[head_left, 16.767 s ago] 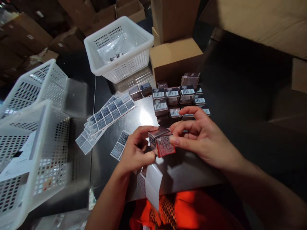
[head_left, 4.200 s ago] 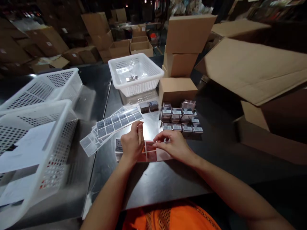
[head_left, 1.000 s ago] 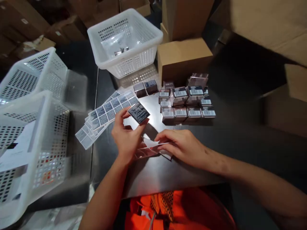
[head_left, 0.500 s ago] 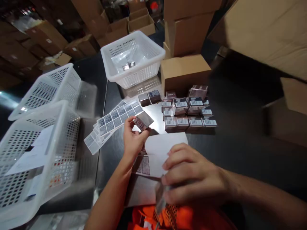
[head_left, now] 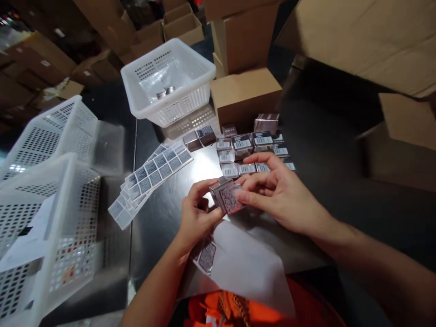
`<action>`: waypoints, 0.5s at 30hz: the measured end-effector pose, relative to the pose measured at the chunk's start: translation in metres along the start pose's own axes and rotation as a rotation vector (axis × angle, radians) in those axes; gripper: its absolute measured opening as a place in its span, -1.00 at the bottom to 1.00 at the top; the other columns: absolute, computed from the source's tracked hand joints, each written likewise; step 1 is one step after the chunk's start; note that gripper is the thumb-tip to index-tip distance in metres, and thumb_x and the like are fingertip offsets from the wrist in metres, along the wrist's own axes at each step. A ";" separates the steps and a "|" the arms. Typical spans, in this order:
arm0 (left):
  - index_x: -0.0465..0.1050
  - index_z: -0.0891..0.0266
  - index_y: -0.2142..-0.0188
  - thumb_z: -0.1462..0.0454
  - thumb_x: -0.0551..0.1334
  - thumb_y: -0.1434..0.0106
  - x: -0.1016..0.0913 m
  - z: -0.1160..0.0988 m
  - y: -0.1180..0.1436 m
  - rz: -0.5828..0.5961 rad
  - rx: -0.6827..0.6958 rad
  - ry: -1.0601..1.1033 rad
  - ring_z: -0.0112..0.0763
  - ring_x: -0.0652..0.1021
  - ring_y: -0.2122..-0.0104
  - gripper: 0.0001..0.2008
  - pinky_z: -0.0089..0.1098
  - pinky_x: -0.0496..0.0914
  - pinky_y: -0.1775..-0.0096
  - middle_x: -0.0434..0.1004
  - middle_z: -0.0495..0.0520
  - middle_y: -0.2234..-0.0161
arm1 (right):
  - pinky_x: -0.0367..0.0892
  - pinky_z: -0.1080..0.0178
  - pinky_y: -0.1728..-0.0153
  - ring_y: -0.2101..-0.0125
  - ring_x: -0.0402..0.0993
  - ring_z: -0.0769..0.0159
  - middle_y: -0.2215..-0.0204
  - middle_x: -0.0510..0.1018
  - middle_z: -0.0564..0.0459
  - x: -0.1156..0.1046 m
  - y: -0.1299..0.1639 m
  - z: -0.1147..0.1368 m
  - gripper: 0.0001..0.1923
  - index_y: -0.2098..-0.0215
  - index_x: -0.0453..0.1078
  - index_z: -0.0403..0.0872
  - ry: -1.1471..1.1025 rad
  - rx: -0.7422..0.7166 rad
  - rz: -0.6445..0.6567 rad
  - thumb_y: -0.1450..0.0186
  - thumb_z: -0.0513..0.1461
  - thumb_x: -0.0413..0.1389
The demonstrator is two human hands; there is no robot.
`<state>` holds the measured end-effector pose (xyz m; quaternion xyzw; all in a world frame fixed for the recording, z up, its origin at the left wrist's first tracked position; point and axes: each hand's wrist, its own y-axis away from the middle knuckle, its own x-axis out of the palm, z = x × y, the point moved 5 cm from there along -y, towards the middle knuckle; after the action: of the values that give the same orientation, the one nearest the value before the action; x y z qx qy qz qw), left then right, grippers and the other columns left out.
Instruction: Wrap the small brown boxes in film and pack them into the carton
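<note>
My left hand [head_left: 199, 215] grips a small shiny box [head_left: 215, 196] by its edges, thumb below and fingers above. Against the face turned to the right lies a printed sticker label [head_left: 229, 198]. My right hand [head_left: 279, 195] pinches the label's right edge between thumb and fingers. I cannot tell how much of it is stuck down. Beneath my hands, a white label sheet [head_left: 248, 261] with dark printed labels hangs over the table's near edge. Just beyond are rows of small barcoded boxes [head_left: 242, 143], partly hidden by my right fingers.
More label sheets [head_left: 158, 170] are fanned out on the dark table at left. Two small boxes [head_left: 199, 137] stand behind them. A white basket [head_left: 184, 106] holds a few small items. Further white baskets [head_left: 66, 200] line the left side. Cardboard boxes [head_left: 247, 93] stand behind.
My right hand has moved up from the label sheet to the box, bringing a label to its face. The box has turned in my left hand and come nearer. The sheet's right part has dropped.
</note>
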<state>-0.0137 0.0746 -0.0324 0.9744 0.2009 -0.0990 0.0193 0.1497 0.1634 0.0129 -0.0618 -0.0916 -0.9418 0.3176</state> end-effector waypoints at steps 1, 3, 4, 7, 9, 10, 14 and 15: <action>0.46 0.12 0.08 0.31 0.48 0.07 0.000 0.001 0.000 -0.005 0.012 -0.010 -0.72 0.21 0.69 -0.48 -0.56 0.08 0.66 0.62 -0.02 0.22 | 0.51 0.15 0.17 0.34 0.62 0.24 0.53 0.55 0.25 0.001 0.000 -0.001 -0.39 0.02 0.19 0.04 -0.005 0.005 -0.002 -0.08 -0.20 0.41; 0.46 0.12 0.06 0.30 0.48 0.05 -0.001 0.002 0.001 -0.004 0.030 -0.023 -0.69 0.27 0.67 -0.48 -0.55 0.13 0.64 0.63 0.01 0.18 | 0.50 0.16 0.17 0.34 0.61 0.25 0.52 0.55 0.25 0.001 0.001 -0.002 -0.38 0.03 0.18 0.03 -0.003 0.007 -0.008 -0.07 -0.21 0.41; 0.46 0.11 0.05 0.29 0.48 0.04 -0.002 0.002 0.001 -0.004 0.039 -0.029 -0.68 0.28 0.66 -0.48 -0.54 0.14 0.63 0.64 0.02 0.17 | 0.50 0.17 0.17 0.33 0.61 0.25 0.52 0.56 0.25 0.001 0.001 -0.002 -0.39 0.04 0.18 0.03 0.004 0.007 -0.008 -0.07 -0.21 0.40; 0.47 0.10 0.04 0.29 0.49 0.02 -0.002 0.001 0.002 -0.002 0.068 -0.053 -0.68 0.28 0.66 -0.48 -0.54 0.15 0.63 0.64 0.00 0.17 | 0.49 0.18 0.19 0.34 0.61 0.26 0.51 0.57 0.24 0.001 0.000 -0.002 -0.41 0.04 0.18 0.04 0.032 0.007 -0.002 -0.09 -0.20 0.39; 0.48 0.10 0.05 0.29 0.49 0.02 -0.002 -0.001 0.002 -0.005 0.083 -0.068 -0.69 0.26 0.66 -0.49 -0.55 0.15 0.63 0.64 -0.02 0.21 | 0.49 0.19 0.23 0.37 0.61 0.26 0.50 0.58 0.23 0.001 0.000 -0.003 -0.42 0.05 0.18 0.04 0.049 0.014 -0.004 -0.10 -0.18 0.39; 0.49 0.09 0.05 0.29 0.50 0.03 -0.002 -0.002 0.002 -0.007 0.086 -0.073 -0.69 0.25 0.66 -0.49 -0.55 0.15 0.63 0.64 -0.03 0.23 | 0.49 0.19 0.25 0.38 0.61 0.25 0.50 0.58 0.23 0.001 0.000 -0.003 -0.42 0.05 0.17 0.04 0.056 0.018 -0.006 -0.10 -0.18 0.38; 0.50 0.10 0.07 0.32 0.51 0.06 -0.001 -0.005 0.002 -0.013 0.094 -0.072 -0.71 0.24 0.66 -0.48 -0.57 0.13 0.64 0.64 -0.03 0.24 | 0.49 0.17 0.25 0.34 0.63 0.20 0.51 0.59 0.20 0.001 -0.001 -0.002 -0.43 0.08 0.17 0.05 0.092 0.017 -0.006 -0.10 -0.13 0.39; 0.50 0.10 0.08 0.33 0.51 0.07 -0.001 -0.005 0.002 -0.012 0.095 -0.066 -0.72 0.22 0.67 -0.48 -0.57 0.11 0.64 0.64 -0.04 0.24 | 0.49 0.16 0.25 0.34 0.63 0.19 0.51 0.59 0.20 0.001 -0.001 -0.001 -0.43 0.09 0.17 0.05 0.099 0.015 -0.006 -0.09 -0.12 0.39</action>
<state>-0.0128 0.0729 -0.0268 0.9692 0.2011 -0.1406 -0.0208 0.1477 0.1633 0.0116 -0.0126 -0.0832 -0.9439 0.3194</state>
